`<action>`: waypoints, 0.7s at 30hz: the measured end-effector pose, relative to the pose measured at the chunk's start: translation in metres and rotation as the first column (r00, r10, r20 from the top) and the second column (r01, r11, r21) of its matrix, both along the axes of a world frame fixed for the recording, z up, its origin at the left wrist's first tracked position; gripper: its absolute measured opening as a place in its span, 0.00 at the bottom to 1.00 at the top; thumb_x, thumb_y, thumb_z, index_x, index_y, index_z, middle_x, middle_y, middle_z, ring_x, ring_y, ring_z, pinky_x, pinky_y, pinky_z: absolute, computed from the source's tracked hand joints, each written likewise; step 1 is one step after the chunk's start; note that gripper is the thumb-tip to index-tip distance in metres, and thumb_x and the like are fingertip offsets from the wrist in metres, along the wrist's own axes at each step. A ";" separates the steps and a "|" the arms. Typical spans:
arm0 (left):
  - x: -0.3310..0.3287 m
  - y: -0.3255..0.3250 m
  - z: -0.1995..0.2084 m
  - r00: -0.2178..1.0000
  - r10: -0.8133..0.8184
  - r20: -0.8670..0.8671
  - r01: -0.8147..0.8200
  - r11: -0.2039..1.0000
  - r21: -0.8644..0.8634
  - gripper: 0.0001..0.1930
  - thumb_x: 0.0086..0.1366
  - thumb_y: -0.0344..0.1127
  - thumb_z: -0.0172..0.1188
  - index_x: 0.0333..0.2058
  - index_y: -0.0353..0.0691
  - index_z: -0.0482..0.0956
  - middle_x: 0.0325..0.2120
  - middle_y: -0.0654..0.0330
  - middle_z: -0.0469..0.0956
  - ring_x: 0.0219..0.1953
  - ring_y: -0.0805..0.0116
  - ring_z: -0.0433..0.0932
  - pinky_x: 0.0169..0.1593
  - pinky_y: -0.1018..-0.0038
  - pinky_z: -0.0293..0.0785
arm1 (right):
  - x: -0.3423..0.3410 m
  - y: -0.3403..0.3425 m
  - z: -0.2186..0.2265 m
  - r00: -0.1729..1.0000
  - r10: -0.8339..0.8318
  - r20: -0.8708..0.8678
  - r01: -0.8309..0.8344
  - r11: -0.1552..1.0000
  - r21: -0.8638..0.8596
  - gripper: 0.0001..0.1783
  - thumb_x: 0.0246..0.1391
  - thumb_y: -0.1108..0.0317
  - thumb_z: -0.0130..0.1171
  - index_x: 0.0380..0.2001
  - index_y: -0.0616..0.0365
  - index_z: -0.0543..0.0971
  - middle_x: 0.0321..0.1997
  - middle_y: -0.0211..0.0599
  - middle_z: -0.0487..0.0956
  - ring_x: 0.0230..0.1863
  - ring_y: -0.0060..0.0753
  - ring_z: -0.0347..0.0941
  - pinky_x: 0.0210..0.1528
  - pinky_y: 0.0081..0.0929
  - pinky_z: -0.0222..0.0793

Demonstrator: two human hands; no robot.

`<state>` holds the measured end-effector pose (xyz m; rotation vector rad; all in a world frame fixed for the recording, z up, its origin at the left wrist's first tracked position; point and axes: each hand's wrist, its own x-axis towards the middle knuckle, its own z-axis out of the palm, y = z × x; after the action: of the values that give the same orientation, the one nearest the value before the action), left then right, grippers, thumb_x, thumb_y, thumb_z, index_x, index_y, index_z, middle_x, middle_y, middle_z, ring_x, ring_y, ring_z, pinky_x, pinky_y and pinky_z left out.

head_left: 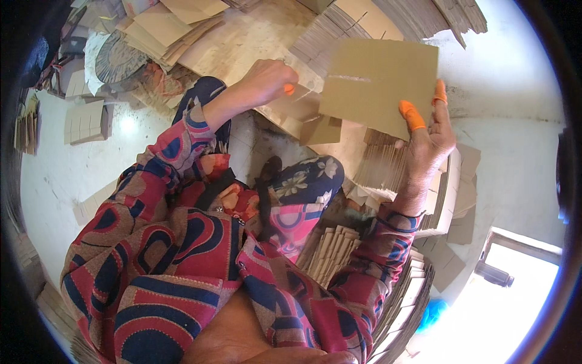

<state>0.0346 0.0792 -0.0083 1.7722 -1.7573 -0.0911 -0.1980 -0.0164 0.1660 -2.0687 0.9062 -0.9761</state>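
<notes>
**Cardboard sheet held up in right hand, left hand down on the pile**

I note a flat brown cardboard sheet (379,85) at about 1 o'clock in my view, raised above the work heap and tilted slightly. The right hand (427,139) grips its lower right corner: fingers closed on the edge, with orange rubber tips (412,115) on two fingers pressing the face of the sheet. A pale scuffed streak runs across the sheet's upper left part.

At 12 o'clock, the left hand (267,79) rests curled on a folded cardboard piece (297,112) on the pile; one orange tip shows at its fingers. I cannot tell whether it truly pinches the piece or only presses on it.

Around these lie stacked cardboard blanks (339,27) at 12 to 1 o'clock, and a bundle of narrow folded pieces (330,252) at 5 o'clock beside the knee. Both sleeves (182,139) are patterned red and blue. More loose cardboard pieces (85,121) sit well apart at 9 o'clock on the pale floor (515,151).
</notes>
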 end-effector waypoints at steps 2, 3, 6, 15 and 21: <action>-0.001 -0.002 0.002 1.000 -0.014 -0.013 0.015 1.000 0.010 0.03 0.50 0.28 0.58 0.23 0.36 0.76 0.20 0.49 0.74 0.28 0.46 0.75 0.30 0.58 0.69 | 0.006 0.006 -0.002 0.998 0.023 0.054 -0.029 0.995 0.096 0.33 0.49 0.81 0.60 0.60 0.70 0.64 0.50 0.41 0.77 0.31 0.14 0.73 0.15 0.08 0.62; -0.002 -0.003 0.002 1.000 -0.019 -0.025 0.019 1.000 0.001 0.02 0.49 0.27 0.57 0.22 0.35 0.75 0.19 0.48 0.74 0.27 0.46 0.74 0.30 0.57 0.69 | 0.006 0.003 -0.005 0.998 0.042 0.047 -0.047 0.993 0.112 0.33 0.49 0.81 0.60 0.61 0.68 0.64 0.50 0.41 0.77 0.28 0.13 0.71 0.14 0.09 0.61; -0.004 -0.005 0.005 0.999 -0.024 -0.040 0.024 1.000 -0.001 0.01 0.46 0.24 0.55 0.21 0.34 0.74 0.18 0.46 0.72 0.27 0.45 0.74 0.29 0.57 0.68 | 0.008 0.001 -0.012 0.997 0.077 -0.027 -0.074 0.992 0.104 0.34 0.49 0.81 0.59 0.61 0.67 0.64 0.51 0.42 0.77 0.25 0.12 0.69 0.13 0.11 0.60; -0.002 -0.005 0.006 0.999 -0.004 -0.039 0.003 1.000 -0.015 0.06 0.42 0.22 0.55 0.23 0.34 0.76 0.18 0.44 0.72 0.26 0.43 0.74 0.27 0.57 0.68 | 0.019 -0.006 -0.016 0.964 0.156 -0.217 -0.164 0.986 -0.019 0.33 0.49 0.80 0.59 0.60 0.67 0.66 0.55 0.42 0.75 0.28 0.14 0.72 0.17 0.11 0.63; -0.002 -0.004 0.004 0.999 -0.001 -0.041 -0.001 0.999 -0.047 0.07 0.44 0.23 0.57 0.25 0.35 0.77 0.19 0.44 0.73 0.26 0.44 0.74 0.28 0.59 0.69 | 0.029 -0.008 -0.054 0.933 0.201 -0.297 -0.269 0.940 -0.209 0.30 0.48 0.79 0.62 0.57 0.68 0.68 0.51 0.53 0.75 0.41 0.36 0.76 0.35 0.23 0.69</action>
<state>0.0325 0.0751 -0.0040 1.7249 -1.7160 -0.0846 -0.1688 -0.0248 0.1120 -2.5034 0.6695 -0.7143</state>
